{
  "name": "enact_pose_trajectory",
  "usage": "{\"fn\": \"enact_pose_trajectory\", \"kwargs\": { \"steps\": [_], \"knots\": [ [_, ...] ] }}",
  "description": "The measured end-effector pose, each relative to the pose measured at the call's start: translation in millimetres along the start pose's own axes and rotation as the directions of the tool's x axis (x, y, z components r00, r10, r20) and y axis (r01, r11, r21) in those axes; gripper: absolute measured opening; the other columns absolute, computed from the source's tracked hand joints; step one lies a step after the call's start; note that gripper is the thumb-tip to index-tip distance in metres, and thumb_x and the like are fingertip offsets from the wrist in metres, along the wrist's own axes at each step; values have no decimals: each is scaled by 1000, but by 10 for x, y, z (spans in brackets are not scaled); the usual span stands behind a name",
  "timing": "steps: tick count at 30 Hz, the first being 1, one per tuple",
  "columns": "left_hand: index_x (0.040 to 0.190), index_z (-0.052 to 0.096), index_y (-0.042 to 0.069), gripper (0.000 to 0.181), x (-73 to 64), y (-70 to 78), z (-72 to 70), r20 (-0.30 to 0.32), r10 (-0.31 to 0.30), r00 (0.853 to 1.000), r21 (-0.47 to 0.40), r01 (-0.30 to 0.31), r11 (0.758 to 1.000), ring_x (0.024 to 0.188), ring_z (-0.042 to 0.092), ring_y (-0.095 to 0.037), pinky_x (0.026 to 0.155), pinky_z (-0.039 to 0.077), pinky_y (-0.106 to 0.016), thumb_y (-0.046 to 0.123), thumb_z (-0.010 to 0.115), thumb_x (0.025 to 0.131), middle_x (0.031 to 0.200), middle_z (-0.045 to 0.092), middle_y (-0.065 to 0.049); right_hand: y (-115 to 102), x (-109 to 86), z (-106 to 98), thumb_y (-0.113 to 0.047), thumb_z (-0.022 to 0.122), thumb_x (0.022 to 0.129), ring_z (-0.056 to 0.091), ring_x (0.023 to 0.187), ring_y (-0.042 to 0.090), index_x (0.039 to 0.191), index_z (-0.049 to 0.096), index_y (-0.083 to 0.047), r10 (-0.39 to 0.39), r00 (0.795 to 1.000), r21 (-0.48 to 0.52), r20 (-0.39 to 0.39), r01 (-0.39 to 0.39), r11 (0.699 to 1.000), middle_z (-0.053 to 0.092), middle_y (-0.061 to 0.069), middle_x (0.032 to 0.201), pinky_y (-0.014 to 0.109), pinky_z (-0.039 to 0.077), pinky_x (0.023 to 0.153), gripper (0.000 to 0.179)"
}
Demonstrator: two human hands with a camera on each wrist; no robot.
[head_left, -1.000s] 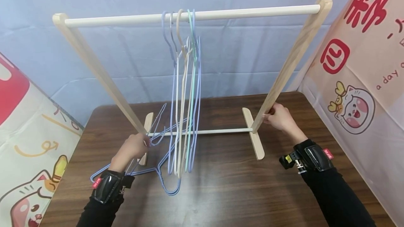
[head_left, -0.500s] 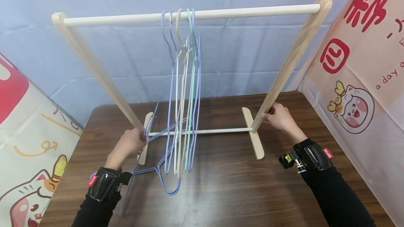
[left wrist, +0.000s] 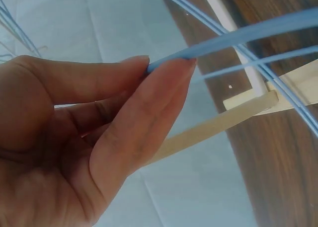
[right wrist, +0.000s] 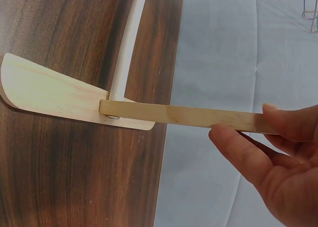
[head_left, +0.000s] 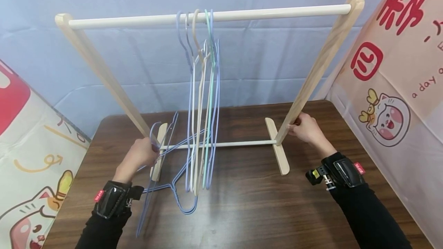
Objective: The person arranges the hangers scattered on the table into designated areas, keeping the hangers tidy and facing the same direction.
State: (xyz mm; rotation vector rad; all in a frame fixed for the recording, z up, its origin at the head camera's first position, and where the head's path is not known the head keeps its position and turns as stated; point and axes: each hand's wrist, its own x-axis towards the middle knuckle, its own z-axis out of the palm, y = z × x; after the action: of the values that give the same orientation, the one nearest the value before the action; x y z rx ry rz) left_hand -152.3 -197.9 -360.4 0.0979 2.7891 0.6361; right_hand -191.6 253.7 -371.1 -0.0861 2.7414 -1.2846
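Note:
My left hand [head_left: 140, 155] pinches a blue wire hanger [left wrist: 238, 37] between thumb and fingertips, beside the foot of the rack's left post. In the head view its hook curls up above my fingers, and its long side slants down toward the table's front. My right hand [head_left: 309, 131] grips the right wooden post [right wrist: 184, 115] of the clothes rack low down, thumb on one side and fingers on the other. From the rack's white top bar [head_left: 277, 13] hang several hangers [head_left: 209, 107] in blue, white, cream and green, bunched close together.
More blue hangers [head_left: 187, 212] lie low across the rack's bottom bar [head_left: 245, 143] and the brown table [head_left: 235, 210]. Wooden feet [head_left: 282, 160] carry the rack. A pale blue cloth [head_left: 277, 68] hangs behind, with printed cloths [head_left: 387, 99] at both sides.
My left hand has drawn a little to the left with the blue hanger, which has turned so its hook shows. The hanging hangers have shifted slightly. My right hand has stayed on the post.

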Motion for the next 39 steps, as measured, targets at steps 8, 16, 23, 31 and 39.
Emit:
{"fn": "enact_pose_trajectory", "kwargs": {
  "steps": [8,16,23,31,39],
  "knots": [
    [77,66,-1,14,-5,12,-70,-15,-13,1000,-26,12,1000,52,56,-16,51,46,-28,-1,53,71,55,58,-2,4,4,0,2,51,89,58,93,45,119,41,18,5,1000,-19,-5,-5,1000,52,38,102,38,51,74,35],
    [81,66,-1,16,-30,29,-164,-26,-21,999,-31,20,999,58,57,-19,54,47,-30,1,55,70,63,61,-4,10,5,2,2,51,90,58,94,46,120,40,18,5,1000,-12,-4,-5,1000,51,37,101,38,51,74,36],
    [79,67,1,17,-65,63,-288,-52,29,998,-5,-29,1000,60,58,-19,59,46,-33,2,52,72,60,60,0,14,11,-2,3,51,90,57,95,46,121,39,18,5,1000,1,4,-5,1000,51,38,103,36,51,74,37],
    [88,70,2,20,-69,129,-480,-51,58,997,-11,-58,998,64,63,-20,66,48,-38,4,57,73,63,65,1,11,14,1,3,50,90,56,96,46,121,39,18,-3,1000,14,5,3,1000,50,39,105,37,51,75,37],
    [87,67,-2,21,-116,265,-640,-105,93,990,4,-94,996,59,59,-19,57,48,-34,0,54,70,65,64,-2,8,11,-6,3,50,90,57,95,46,121,39,18,-2,1000,9,0,2,1000,51,39,105,38,51,75,36]
  ]
}}
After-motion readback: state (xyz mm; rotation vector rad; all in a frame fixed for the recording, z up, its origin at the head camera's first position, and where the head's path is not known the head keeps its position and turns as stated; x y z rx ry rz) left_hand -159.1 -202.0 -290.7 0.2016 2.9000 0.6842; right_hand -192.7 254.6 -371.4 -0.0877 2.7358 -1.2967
